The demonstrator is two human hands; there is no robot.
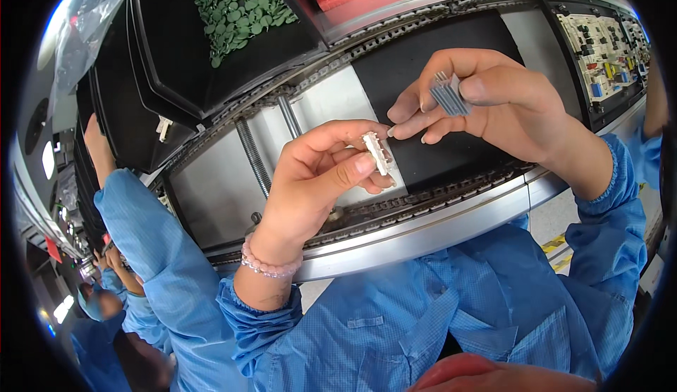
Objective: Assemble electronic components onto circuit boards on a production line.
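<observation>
The left hand (310, 173) has its thumb and fingers clamped on a small white part (377, 154), which sticks up slantwise between them. The right hand (508, 106) pinches a grey ribbed piece (449, 99) between thumb and fingers, thin prongs at its upper end; one fingertip reaches close to the left fingers. Both parts are held above a conveyor (486, 212) with metal edging and linked chains, near a smooth matte-black plate (395, 78). Beyond, a dark bin (166, 46) holds flat, rounded green pieces (240, 14). The fingers cover part of each held piece; whether fingertip and white part touch is unclear. A populated circuit board (599, 50) lies at right.
</observation>
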